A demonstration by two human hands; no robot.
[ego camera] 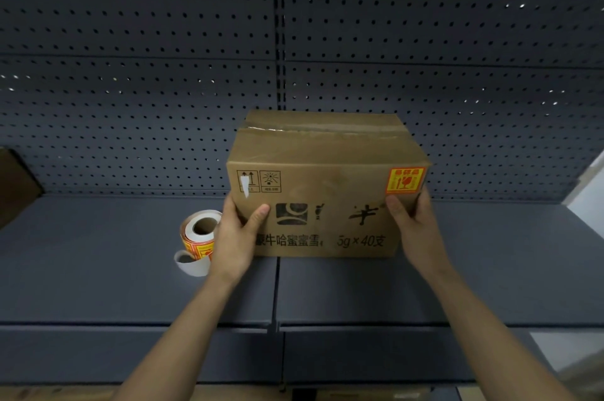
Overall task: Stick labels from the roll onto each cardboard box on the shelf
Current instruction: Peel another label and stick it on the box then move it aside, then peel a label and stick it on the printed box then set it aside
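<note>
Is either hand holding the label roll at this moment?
No. The label roll sits on the shelf, while the left hand and right hand grip the cardboard box.

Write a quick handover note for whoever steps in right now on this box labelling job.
Left hand and right hand: both grip the cardboard box by its front corners.
Box sits on the dark shelf, red-and-yellow label already stuck at its front upper right.
Label roll stands on the shelf left of the box, loose backing strip curling below.
Left: another box edge at far left; its label status is not visible.
</note>
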